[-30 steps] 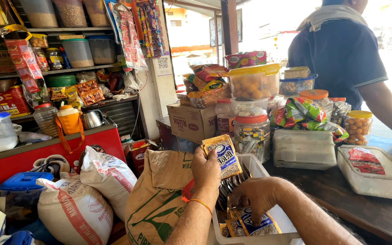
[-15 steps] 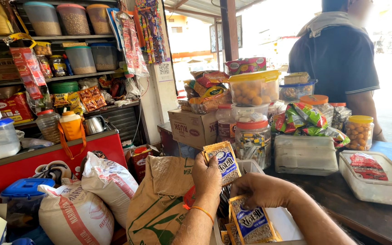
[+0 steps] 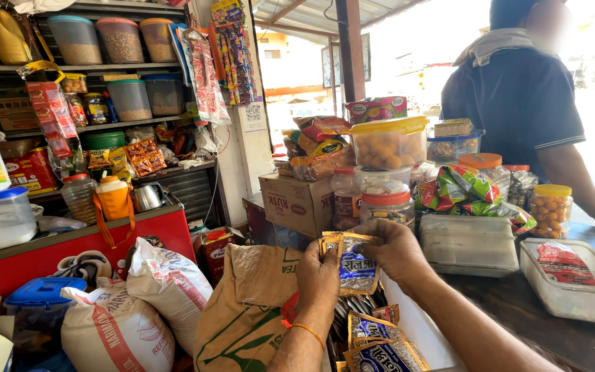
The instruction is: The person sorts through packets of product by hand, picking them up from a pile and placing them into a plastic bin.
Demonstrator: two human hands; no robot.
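Hands meet over a white plastic tub (image 3: 408, 324) of gold-and-blue foil sachets (image 3: 380, 351) at the near edge: left hand (image 3: 317, 275) and right hand (image 3: 395, 249) both pinch a small stack of sachets (image 3: 356, 265). Farther right, clear snack jars (image 3: 388, 141) crowd the dark table (image 3: 518, 310); beyond, a person in a navy shirt (image 3: 518, 103).

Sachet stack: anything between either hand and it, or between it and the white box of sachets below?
Nothing visible. The left hand and right hand both already grip the sachet stack directly. Beneath it, the white box stands open, with only more sachets lying inside.
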